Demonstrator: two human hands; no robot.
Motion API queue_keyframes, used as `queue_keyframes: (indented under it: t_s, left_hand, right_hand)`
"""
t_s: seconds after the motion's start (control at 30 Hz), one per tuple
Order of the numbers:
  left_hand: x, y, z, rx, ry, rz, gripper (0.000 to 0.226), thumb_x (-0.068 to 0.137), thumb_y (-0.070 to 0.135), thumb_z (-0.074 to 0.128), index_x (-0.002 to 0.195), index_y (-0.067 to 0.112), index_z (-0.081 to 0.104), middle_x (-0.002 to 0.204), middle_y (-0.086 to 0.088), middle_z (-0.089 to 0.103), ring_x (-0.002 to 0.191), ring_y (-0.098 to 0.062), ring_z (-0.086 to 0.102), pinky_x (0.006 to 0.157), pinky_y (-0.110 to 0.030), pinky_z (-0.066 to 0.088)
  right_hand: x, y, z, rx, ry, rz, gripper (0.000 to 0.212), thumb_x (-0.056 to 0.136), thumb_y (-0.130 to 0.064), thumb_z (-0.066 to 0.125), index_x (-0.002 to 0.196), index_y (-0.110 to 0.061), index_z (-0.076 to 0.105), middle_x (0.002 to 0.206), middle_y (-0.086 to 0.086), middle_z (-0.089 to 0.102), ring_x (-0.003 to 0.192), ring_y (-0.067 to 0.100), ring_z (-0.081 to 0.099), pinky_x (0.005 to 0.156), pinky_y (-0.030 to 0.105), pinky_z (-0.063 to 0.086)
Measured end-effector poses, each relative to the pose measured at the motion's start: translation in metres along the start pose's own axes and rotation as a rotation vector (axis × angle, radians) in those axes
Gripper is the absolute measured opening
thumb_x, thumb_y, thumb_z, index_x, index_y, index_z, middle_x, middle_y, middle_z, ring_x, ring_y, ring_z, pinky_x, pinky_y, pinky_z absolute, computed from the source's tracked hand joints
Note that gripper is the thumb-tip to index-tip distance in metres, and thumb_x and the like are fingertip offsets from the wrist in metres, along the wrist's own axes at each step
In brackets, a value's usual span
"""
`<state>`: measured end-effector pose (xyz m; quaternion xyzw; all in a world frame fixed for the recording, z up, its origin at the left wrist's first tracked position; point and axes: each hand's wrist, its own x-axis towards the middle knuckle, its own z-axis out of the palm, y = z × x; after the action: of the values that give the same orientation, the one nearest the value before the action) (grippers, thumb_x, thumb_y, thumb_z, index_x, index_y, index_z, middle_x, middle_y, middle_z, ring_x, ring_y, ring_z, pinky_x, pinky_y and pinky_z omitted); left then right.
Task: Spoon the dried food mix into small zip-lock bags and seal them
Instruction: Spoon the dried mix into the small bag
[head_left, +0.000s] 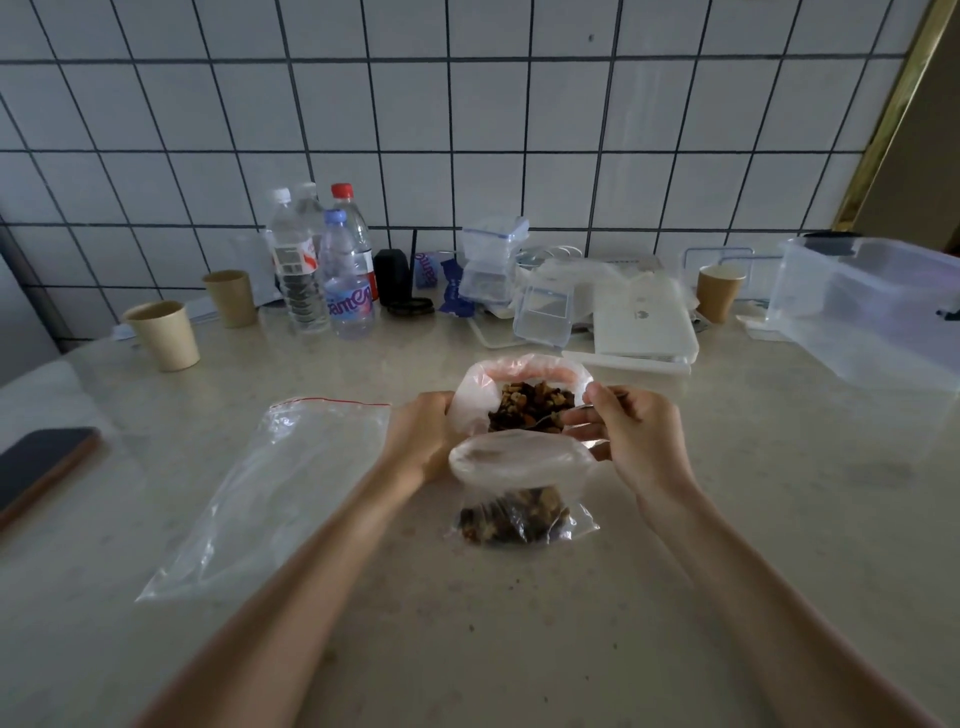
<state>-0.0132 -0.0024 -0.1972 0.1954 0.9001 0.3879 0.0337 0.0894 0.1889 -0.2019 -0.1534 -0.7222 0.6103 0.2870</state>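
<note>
A large open bag (475, 400) with its rim rolled down holds the dried food mix (530, 402) of nuts and dark fruit. My left hand (421, 441) grips this bag's left side. My right hand (631, 436) holds a metal spoon (548, 420) whose bowl dips into the mix. Just in front stands a small zip-lock bag (519, 499), its mouth open wide, with some mix in its bottom. An empty zip-lock bag (270, 493) with a red strip lies flat to the left.
A phone (41, 467) lies at the left edge. Paper cups (166, 335), water bottles (322, 270), a stack of bags (491, 265), a white box (644, 322) and a clear tub (872, 306) line the back by the tiled wall.
</note>
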Motion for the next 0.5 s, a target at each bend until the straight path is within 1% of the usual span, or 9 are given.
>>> queue_keyframes:
  t_s: [0.1,0.2,0.27,0.37,0.5]
  left_hand:
    - [-0.0038,0.0005,-0.0009,-0.159,0.004,-0.041,0.021,0.089,0.034,0.077,0.102,0.017,0.078,0.095,-0.004,0.078,0.094,-0.024,0.072,0.091,-0.048,0.059]
    - [-0.0056,0.0022,-0.0006,-0.275,-0.007,-0.018,0.029,0.094,0.030,0.075,0.112,0.008,0.076,0.104,-0.013,0.078,0.101,-0.032,0.072,0.096,-0.053,0.056]
    - [-0.0063,0.0041,0.0003,-0.323,-0.003,-0.007,0.033,0.097,0.028,0.073,0.116,0.001,0.073,0.108,-0.019,0.076,0.105,-0.036,0.071,0.098,-0.054,0.054]
    - [-0.0056,0.0051,0.0023,-0.363,0.005,-0.017,0.033,0.098,0.026,0.070,0.119,0.001,0.072,0.111,-0.020,0.076,0.106,-0.036,0.071,0.097,-0.049,0.053]
    - [-0.0055,0.0053,0.0030,-0.418,0.007,-0.046,0.031,0.100,0.028,0.067,0.123,0.007,0.072,0.108,-0.010,0.077,0.101,-0.026,0.072,0.093,-0.041,0.055]
  right_hand:
    - [-0.0006,-0.0017,0.0007,-0.048,0.001,-0.041,0.029,0.104,-0.024,0.061,0.082,-0.009,0.074,0.075,0.004,0.079,0.059,0.017,0.074,0.047,0.022,0.053]
    - [-0.0013,-0.0004,0.0008,0.008,-0.023,0.045,0.029,0.104,-0.023,0.062,0.083,-0.010,0.076,0.077,0.004,0.080,0.063,0.017,0.076,0.049,0.021,0.053]
    - [-0.0019,0.0004,0.0005,0.065,-0.037,0.107,0.027,0.104,-0.023,0.062,0.085,-0.010,0.076,0.080,0.005,0.080,0.064,0.018,0.076,0.049,0.020,0.054]
    - [-0.0017,0.0002,0.0004,0.106,-0.022,0.149,0.025,0.103,-0.020,0.062,0.087,-0.007,0.076,0.080,0.008,0.080,0.064,0.019,0.077,0.048,0.021,0.054]
    - [0.0009,-0.0011,-0.0016,0.050,0.036,0.086,0.024,0.105,-0.016,0.059,0.089,-0.003,0.072,0.075,0.008,0.079,0.066,0.023,0.078,0.048,0.027,0.056]
